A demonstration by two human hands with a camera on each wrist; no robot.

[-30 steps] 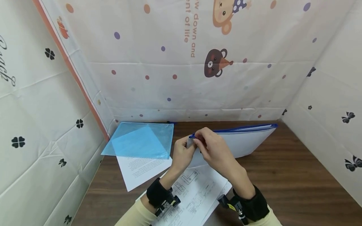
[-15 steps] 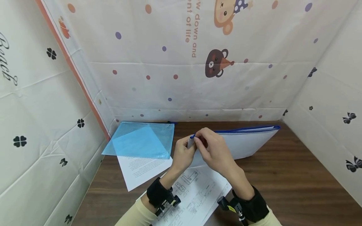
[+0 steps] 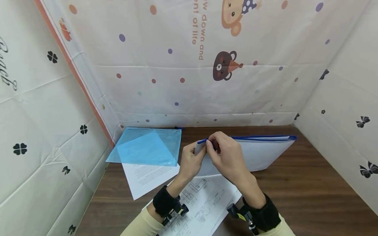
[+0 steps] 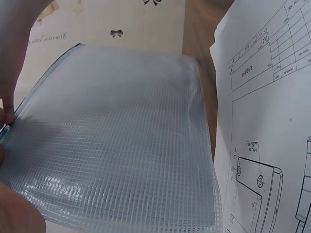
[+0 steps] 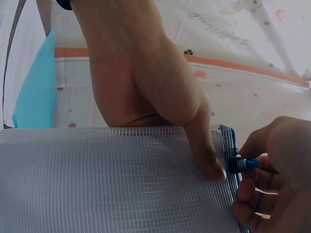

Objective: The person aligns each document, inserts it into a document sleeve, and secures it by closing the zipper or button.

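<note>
Left hand [image 3: 192, 159] gripping the near-left corner of a white mesh zip pouch [image 3: 260, 154], thumb pressed flat on the mesh face, fingers curled behind it. Right hand [image 3: 228, 155] just beside it, fingertips pinching the small blue zipper pull [image 5: 243, 163] at that same corner of the pouch. Pouch held tilted up off the tabletop [image 3: 295, 196], blue zipper edge [image 3: 260, 138] uppermost and running away to the right, far lower corner near or resting on the wood; cannot tell which. Zipper edge looking closed along the stretch in view, though the end under the fingers is hidden. Under the hands, a printed sheet with line drawings [image 3: 203, 203] lying flat on the tabletop, partly covered by the wrists. To the left, a second sheet of printed text [image 3: 147, 178], its upper part tucked beneath a blue zip pouch [image 3: 147, 146] lying flat at the back left corner of the tabletop. Blue pouch well apart from the white one. Black wrist straps on both forearms, pale yellow sleeves below them. Patterned cloth walls [image 3: 189, 65] closing in the tabletop on three sides, with dots and bear figures at the back, clover and bow prints at the sides.
</note>
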